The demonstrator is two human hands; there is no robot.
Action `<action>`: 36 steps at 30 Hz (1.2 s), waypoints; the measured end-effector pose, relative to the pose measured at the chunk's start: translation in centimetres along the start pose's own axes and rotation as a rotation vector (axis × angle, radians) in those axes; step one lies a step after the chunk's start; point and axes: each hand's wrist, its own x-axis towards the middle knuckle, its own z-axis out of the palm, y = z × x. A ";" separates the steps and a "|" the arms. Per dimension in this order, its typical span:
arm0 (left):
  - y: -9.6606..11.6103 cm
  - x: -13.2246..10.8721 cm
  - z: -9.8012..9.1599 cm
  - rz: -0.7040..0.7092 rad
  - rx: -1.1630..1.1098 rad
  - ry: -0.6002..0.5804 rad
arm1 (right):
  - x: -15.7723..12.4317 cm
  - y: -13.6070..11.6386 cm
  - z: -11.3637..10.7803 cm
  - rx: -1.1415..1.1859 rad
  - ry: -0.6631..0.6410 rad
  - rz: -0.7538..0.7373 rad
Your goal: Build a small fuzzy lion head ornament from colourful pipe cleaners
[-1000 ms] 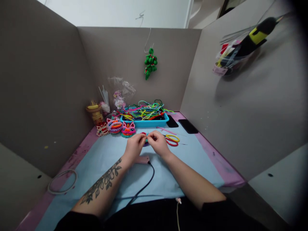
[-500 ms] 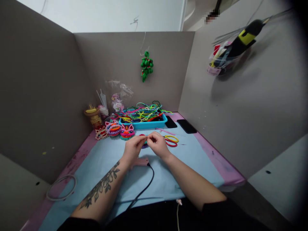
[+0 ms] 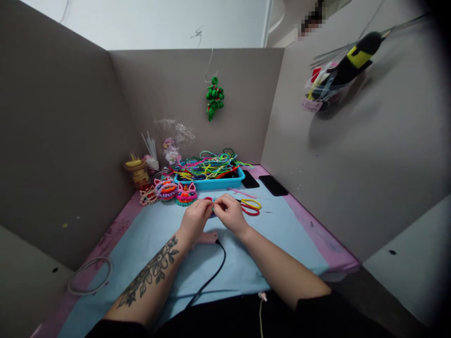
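Note:
My left hand (image 3: 193,219) and my right hand (image 3: 230,215) meet over the middle of the blue cloth, thumbs and fingers pinched together at the tips. Whatever lies in the pinch is too small and covered to make out. Just behind the fingertips, bits of a red, teal and purple fuzzy piece (image 3: 208,198) show; my hands hide most of it. Scissors with yellow and red handles (image 3: 252,212) lie right beside my right hand. Under my left wrist rests a pink tool (image 3: 208,237) with a black cord (image 3: 219,268), its front end hidden.
A blue tray (image 3: 211,184) heaped with coloured pipe cleaners (image 3: 207,166) stands at the back. Left of it sit fuzzy eared figures (image 3: 186,193) and a brown cup (image 3: 137,173). Two black phones (image 3: 273,185) lie right. Grey panels enclose the table; a green ornament (image 3: 214,96) hangs behind.
My right hand has shifted slightly left, and its fingers have curled closer to my left fingertips. The things on the table lie as before.

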 end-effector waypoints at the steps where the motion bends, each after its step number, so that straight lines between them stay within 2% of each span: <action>1: 0.1 0.1 -0.1 -0.038 -0.038 0.021 | 0.1 0.1 -0.1 -0.001 0.012 0.004; 5: 0.6 0.7 -0.6 -0.287 -0.324 0.060 | 0.4 0.5 -0.8 -0.014 0.082 0.016; 9: 0.9 1.2 -0.5 -0.604 -0.869 -0.015 | 1.1 1.5 -1.6 -0.035 0.141 0.003; 12: 1.0 1.4 -0.5 -0.785 -1.174 -0.036 | 2.0 3.4 -2.1 -0.095 0.183 0.001; 15: 0.9 1.5 -0.7 -0.864 -1.358 -0.063 | 2.9 6.3 -2.5 -0.174 0.152 0.021; 18: 0.7 1.6 -0.8 -0.916 -1.462 -0.083 | 3.4 8.6 -2.7 -0.301 0.059 0.102; 21: 0.5 1.7 -0.8 -0.964 -1.511 -0.072 | 3.4 9.4 -3.0 -0.386 0.018 0.135; 28: 0.5 1.8 -0.9 -1.044 -1.590 -0.051 | 2.8 8.1 -2.7 -0.308 0.030 0.195; 32: 0.5 1.9 -1.0 -1.085 -1.661 -0.033 | 2.3 7.2 -2.2 -0.199 -0.001 0.133; 36: 0.1 1.9 -0.8 -1.108 -1.652 -0.015 | 2.2 7.1 -2.0 -0.257 -0.056 0.101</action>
